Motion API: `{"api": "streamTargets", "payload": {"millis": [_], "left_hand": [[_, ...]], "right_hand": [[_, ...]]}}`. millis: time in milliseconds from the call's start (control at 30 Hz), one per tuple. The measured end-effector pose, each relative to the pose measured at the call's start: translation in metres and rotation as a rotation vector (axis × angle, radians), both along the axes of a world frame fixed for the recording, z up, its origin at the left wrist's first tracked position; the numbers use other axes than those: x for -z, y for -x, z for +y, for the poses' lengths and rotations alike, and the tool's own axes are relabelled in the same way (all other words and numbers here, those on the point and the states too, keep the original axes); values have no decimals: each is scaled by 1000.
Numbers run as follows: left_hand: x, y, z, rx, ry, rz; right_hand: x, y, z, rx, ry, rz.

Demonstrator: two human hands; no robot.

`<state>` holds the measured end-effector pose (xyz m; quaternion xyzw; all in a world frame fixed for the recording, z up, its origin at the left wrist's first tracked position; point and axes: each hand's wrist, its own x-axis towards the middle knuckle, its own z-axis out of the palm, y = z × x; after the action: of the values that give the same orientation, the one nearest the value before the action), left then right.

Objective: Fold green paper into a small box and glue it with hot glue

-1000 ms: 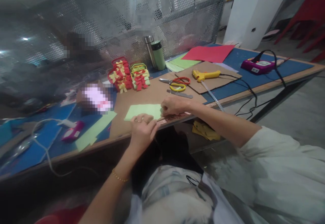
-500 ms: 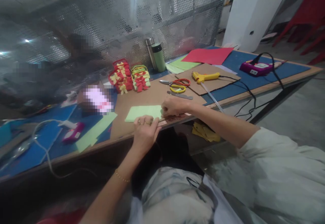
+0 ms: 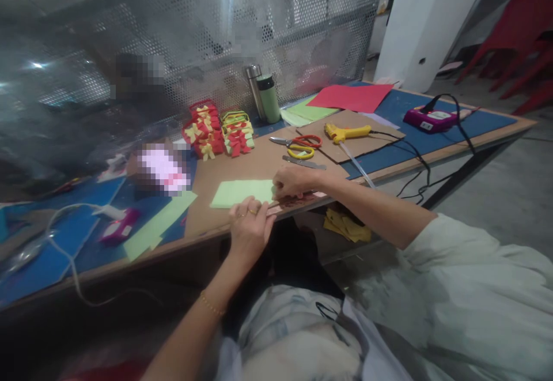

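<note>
A light green rectangle of paper (image 3: pixel 237 193), perhaps a stack, lies on a brown board (image 3: pixel 207 214) at the table's near edge. My left hand (image 3: pixel 250 224), with rings on it, presses its bent fingers on the paper's near right corner. Just beyond, my right hand (image 3: pixel 296 180) is closed at the paper's right edge; what it pinches is hidden. A thin dark strip runs between the two hands, too blurred to name. Behind my right hand lie a flat metal blade (image 3: pixel 305 163) and scissors (image 3: pixel 302 144) with red and yellow handles.
A yellow glue gun (image 3: pixel 348 132) with a cord lies on cardboard to the right. Red paper (image 3: pixel 349 97), a green flask (image 3: pixel 268 100) and bundles of red and yellow bows (image 3: pixel 206 130) stand or lie behind. Green strips (image 3: pixel 159 225) and a purple socket block (image 3: pixel 117 228) are left.
The whole view has shifted slightly. Both hands keep about the same place at the green paper, with only a small change in the left fingers.
</note>
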<state>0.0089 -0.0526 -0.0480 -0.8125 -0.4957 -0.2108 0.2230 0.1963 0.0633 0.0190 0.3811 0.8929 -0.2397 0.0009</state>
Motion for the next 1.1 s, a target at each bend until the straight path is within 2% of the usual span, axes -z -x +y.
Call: {"api": "streamTargets", "payload": {"millis": [100, 233, 333, 433, 600, 900, 1100], "left_hand": [[1, -2, 0, -3, -43, 20], [4, -3, 0, 2, -51, 9], [7, -3, -1, -5, -34, -20], [10, -2, -1, -6, -47, -22], [16, -4, -2, -14, -31, -48], [16, -12, -9, -59, -81, 78], [19, -10, -10, -96, -101, 33]], "right_hand": [[10, -7, -1, 74, -60, 105], [31, -20, -19, 189, -440, 277], [48, -25, -37, 111, -637, 306], [62, -23, -48, -2, -759, 254], [71, -16, -51, -10, -830, 175], [72, -12, -61, -36, -914, 126], [72, -13, -64, -16, -923, 93]]}}
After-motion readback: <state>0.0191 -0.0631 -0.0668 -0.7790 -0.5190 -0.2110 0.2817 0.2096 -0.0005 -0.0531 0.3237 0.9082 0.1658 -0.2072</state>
